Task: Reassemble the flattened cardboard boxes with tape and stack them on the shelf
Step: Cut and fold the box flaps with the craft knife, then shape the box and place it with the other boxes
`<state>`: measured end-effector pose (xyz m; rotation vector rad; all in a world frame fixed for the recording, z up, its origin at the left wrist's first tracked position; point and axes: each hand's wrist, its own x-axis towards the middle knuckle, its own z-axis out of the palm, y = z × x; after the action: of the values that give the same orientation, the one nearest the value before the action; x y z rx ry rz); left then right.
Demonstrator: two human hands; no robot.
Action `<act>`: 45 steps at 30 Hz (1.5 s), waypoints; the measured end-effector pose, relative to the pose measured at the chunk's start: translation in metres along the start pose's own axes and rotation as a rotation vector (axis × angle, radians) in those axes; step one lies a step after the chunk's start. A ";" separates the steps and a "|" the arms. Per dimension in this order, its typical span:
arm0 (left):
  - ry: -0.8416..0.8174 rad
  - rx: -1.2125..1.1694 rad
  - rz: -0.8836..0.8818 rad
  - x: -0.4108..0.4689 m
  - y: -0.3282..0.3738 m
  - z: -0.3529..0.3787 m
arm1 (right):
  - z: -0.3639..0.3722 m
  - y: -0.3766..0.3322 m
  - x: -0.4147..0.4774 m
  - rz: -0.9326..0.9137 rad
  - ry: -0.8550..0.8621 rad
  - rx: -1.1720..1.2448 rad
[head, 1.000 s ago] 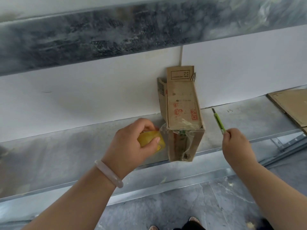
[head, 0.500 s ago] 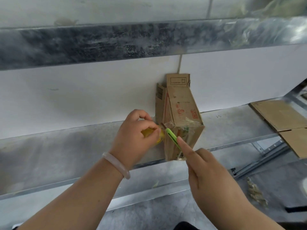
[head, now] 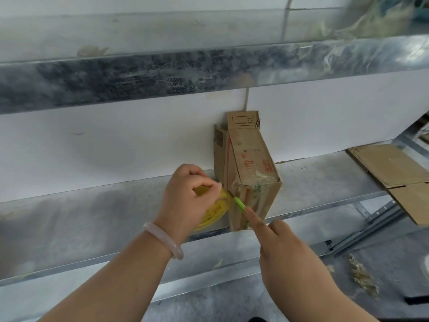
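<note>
Two hands work at one small cardboard box [head: 251,168], which rests on the grey metal shelf [head: 99,212]; its near end is at the front edge of the shelf and its far end is toward the white wall [head: 104,145]. At the far end the flaps stand open and upright; the near end is closed, and wrinkled clear tape lies over its top edge and front face.

The left hand [head: 185,201] is just left of the box and its fingers are curled around a yellow tape roll [head: 217,211]; the roll is beside the left near corner of the box, and a pale bracelet [head: 163,240] sits on this wrist. The right hand [head: 286,251] comes from below and grasps a slim green cutter [head: 240,203]; the index finger lies straight along the handle and the other fingers are folded. The tip of the cutter points up and left, to the gap between the roll and the corner of the box; whether the blade touches the tape I cannot tell.

On the same shelf, well apart to the right, lie flattened cardboard sheets [head: 390,166]; one of them hangs over the front edge. Above, a metal beam of the upper shelf [head: 162,73] crosses the view; some pale scraps [head: 362,277] lie on the floor at the lower right.
</note>
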<state>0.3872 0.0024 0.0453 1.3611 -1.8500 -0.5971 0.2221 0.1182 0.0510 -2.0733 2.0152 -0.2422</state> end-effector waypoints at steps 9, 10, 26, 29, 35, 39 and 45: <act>0.067 0.281 0.100 0.017 -0.051 -0.004 | 0.016 0.046 -0.021 -0.285 0.546 0.277; 0.068 0.329 0.124 0.017 -0.057 0.001 | 0.018 0.057 -0.022 -0.257 0.618 0.377; -0.171 0.384 0.141 -0.040 -0.120 0.060 | 0.071 0.168 0.112 0.249 -0.017 -0.066; -0.158 0.382 0.096 -0.041 -0.101 0.054 | 0.065 0.163 0.113 0.224 -0.064 -0.205; 0.141 -0.649 -0.297 -0.017 0.021 0.053 | 0.000 0.083 0.077 0.100 0.244 1.009; 0.033 -0.808 -0.345 0.000 0.070 0.075 | 0.001 0.042 0.079 -0.069 0.068 1.406; 0.193 -0.830 -0.406 0.000 0.076 0.091 | 0.002 0.039 0.088 0.077 0.085 1.560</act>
<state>0.2699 0.0219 0.0454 1.1440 -0.9672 -1.2231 0.1887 0.0302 0.0343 -0.9242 1.0842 -1.3357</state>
